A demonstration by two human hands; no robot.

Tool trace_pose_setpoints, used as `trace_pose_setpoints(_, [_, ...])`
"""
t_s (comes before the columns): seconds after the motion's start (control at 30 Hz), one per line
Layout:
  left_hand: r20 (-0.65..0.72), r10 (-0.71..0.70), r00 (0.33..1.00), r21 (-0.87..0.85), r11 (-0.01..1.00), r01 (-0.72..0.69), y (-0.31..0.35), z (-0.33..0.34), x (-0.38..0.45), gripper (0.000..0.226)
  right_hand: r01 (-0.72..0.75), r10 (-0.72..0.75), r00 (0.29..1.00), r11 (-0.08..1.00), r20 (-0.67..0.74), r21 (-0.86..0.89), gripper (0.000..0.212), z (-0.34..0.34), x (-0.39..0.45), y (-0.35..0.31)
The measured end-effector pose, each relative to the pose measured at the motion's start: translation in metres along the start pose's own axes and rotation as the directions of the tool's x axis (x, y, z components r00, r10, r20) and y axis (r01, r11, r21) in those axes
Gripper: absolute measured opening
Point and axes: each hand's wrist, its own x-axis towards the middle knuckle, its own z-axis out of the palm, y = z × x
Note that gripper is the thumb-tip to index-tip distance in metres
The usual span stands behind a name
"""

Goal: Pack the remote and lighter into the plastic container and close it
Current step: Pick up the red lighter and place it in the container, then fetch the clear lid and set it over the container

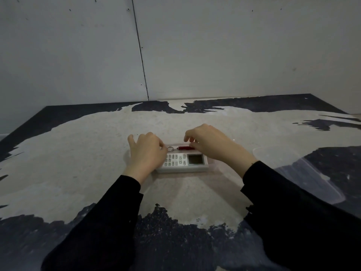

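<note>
A white remote [184, 160] with grey buttons and a dark screen lies flat inside a shallow clear plastic container [183, 170] at the table's middle. Just behind the remote, a red lighter [184, 148] with a metal key ring [170, 148] lies in the same container. My left hand [146, 151] is curled over the container's left end, its fingertips by the key ring. My right hand [211, 142] reaches in from the right, with thumb and fingertips pinched on the lighter's right end. The container's left end is hidden under my left hand.
A clear, flat plastic lid [298, 173] lies on the table to the right of my right forearm. The tabletop [78, 153] is worn beige with dark patches. A grey panelled wall [195, 55] stands behind its far edge.
</note>
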Motion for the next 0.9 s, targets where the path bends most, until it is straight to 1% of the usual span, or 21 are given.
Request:
trace_pose_setpoints(0.07, [-0.051, 0.029, 0.998, -0.018, 0.999, -0.030, -0.001, -0.004, -0.006, 0.024, -0.017, 0.022, 0.996, 0.998, -0.081, 0.060, 0.019, -0.010, -0.016, 0.006])
trace_pose_setpoints(0.1, [-0.085, 0.049, 0.995, -0.037, 0.998, -0.052, -0.001, -0.005, -0.009, 0.024, -0.051, 0.061, 0.990, 0.996, -0.130, 0.077, 0.019, -0.013, -0.026, 0.012])
trace_pose_setpoints(0.17, [-0.152, 0.101, 0.983, -0.101, 0.988, -0.117, 0.003, -0.008, -0.013, 0.024, -0.190, 0.207, 0.955, 0.977, -0.212, 0.098, 0.021, -0.018, -0.046, 0.029])
trace_pose_setpoints(0.2, [-0.180, 0.136, 0.974, -0.139, 0.977, -0.162, 0.006, -0.009, -0.015, 0.023, -0.288, 0.302, 0.929, 0.953, -0.216, 0.095, 0.024, -0.018, -0.056, 0.039])
trace_pose_setpoints(0.27, [-0.228, 0.227, 0.947, -0.192, 0.943, -0.272, 0.014, -0.009, -0.020, 0.020, -0.485, 0.484, 0.862, 0.874, -0.148, 0.035, 0.033, -0.017, -0.075, 0.057])
trace_pose_setpoints(0.3, [-0.247, 0.271, 0.930, -0.202, 0.924, -0.324, 0.016, -0.008, -0.022, 0.019, -0.554, 0.550, 0.828, 0.833, -0.108, -0.006, 0.036, -0.015, -0.081, 0.063])
trace_pose_setpoints(0.37, [-0.264, 0.358, 0.896, -0.213, 0.884, -0.416, 0.022, -0.006, -0.027, 0.022, -0.635, 0.632, 0.772, 0.771, -0.066, -0.045, 0.035, -0.012, -0.090, 0.071])
trace_pose_setpoints(0.43, [-0.271, 0.421, 0.866, -0.211, 0.851, -0.480, 0.025, -0.004, -0.031, 0.028, -0.664, 0.664, 0.748, 0.746, -0.030, -0.047, 0.023, -0.009, -0.092, 0.074])
trace_pose_setpoints(0.47, [-0.276, 0.445, 0.852, -0.202, 0.840, -0.504, 0.026, -0.002, -0.033, 0.031, -0.671, 0.671, 0.741, 0.740, -0.017, -0.045, 0.020, -0.007, -0.093, 0.075])
trace_pose_setpoints(0.53, [-0.283, 0.477, 0.832, -0.192, 0.822, -0.536, 0.027, 0.001, -0.035, 0.033, -0.679, 0.679, 0.733, 0.732, -0.023, -0.054, 0.029, -0.006, -0.092, 0.076])
trace_pose_setpoints(0.6, [-0.295, 0.487, 0.822, -0.193, 0.812, -0.551, 0.027, 0.002, -0.036, 0.032, -0.670, 0.669, 0.742, 0.738, -0.042, -0.080, 0.036, -0.006, -0.091, 0.076])
trace_pose_setpoints(0.67, [-0.321, 0.483, 0.815, -0.196, 0.807, -0.556, 0.026, 0.002, -0.035, 0.030, -0.641, 0.636, 0.767, 0.757, -0.083, -0.126, 0.029, -0.005, -0.091, 0.074])
trace_pose_setpoints(0.73, [-0.346, 0.477, 0.808, -0.201, 0.804, -0.560, 0.026, 0.002, -0.035, 0.029, -0.590, 0.556, 0.803, 0.792, -0.216, -0.157, 0.013, -0.007, -0.091, 0.068])
trace_pose_setpoints(0.77, [-0.353, 0.471, 0.808, -0.214, 0.801, -0.560, 0.027, 0.002, -0.036, 0.029, -0.562, 0.501, 0.810, 0.812, -0.306, -0.159, 0.010, -0.010, -0.091, 0.063])
trace_pose_setpoints(0.83, [-0.362, 0.449, 0.817, -0.278, 0.784, -0.555, 0.031, 0.001, -0.036, 0.027, -0.514, 0.399, 0.792, 0.844, -0.462, -0.152, 0.015, -0.020, -0.089, 0.052])
trace_pose_setpoints(0.87, [-0.373, 0.432, 0.821, -0.322, 0.770, -0.551, 0.033, 0.000, -0.037, 0.028, -0.463, 0.336, 0.788, 0.875, -0.516, -0.138, 0.018, -0.027, -0.088, 0.046])
trace_pose_setpoints(0.9, [-0.388, 0.416, 0.823, -0.357, 0.755, -0.550, 0.036, -0.001, -0.038, 0.032, -0.371, 0.249, 0.798, 0.920, -0.549, -0.122, 0.017, -0.034, -0.086, 0.039])
